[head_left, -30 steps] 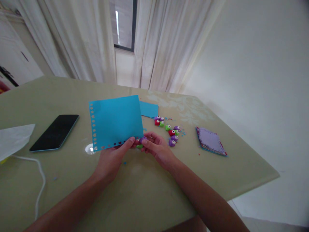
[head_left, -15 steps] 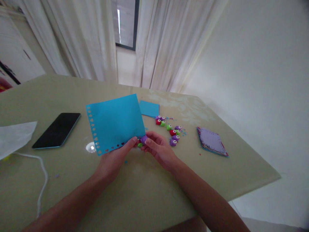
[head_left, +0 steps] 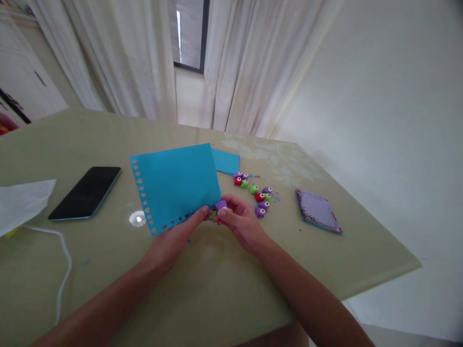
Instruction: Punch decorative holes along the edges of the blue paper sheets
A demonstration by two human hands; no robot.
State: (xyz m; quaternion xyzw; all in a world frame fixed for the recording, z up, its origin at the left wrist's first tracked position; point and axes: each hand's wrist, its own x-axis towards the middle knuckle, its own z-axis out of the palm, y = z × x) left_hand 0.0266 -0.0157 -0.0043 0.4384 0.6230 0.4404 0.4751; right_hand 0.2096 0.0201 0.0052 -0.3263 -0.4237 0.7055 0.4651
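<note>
A blue sheet of paper [head_left: 177,185] is tilted up above the table, with punched shapes along its left and lower edges. My left hand [head_left: 177,236] grips its lower edge, thumb in front. At the sheet's lower right corner, my right hand [head_left: 240,221] is closed around a small purple paper punch [head_left: 221,205]. A bit of green and red shows between the two hands; I cannot tell which hand it touches. Several similar punches with big eyes, such as a red punch [head_left: 259,197] and a green punch [head_left: 253,189], lie beyond my right hand.
Behind the held sheet lies a blue paper stack [head_left: 227,161]. A stack of edge-punched paper [head_left: 318,211] is at the right. To the left are a black phone [head_left: 87,193], a white sheet [head_left: 25,202] and a white cable [head_left: 67,260]. Tiny paper bits [head_left: 277,197] are scattered near the punches.
The blue sheet and the purple punch have shifted slightly right. More of the punch's purple top shows. Both hands keep their hold.
</note>
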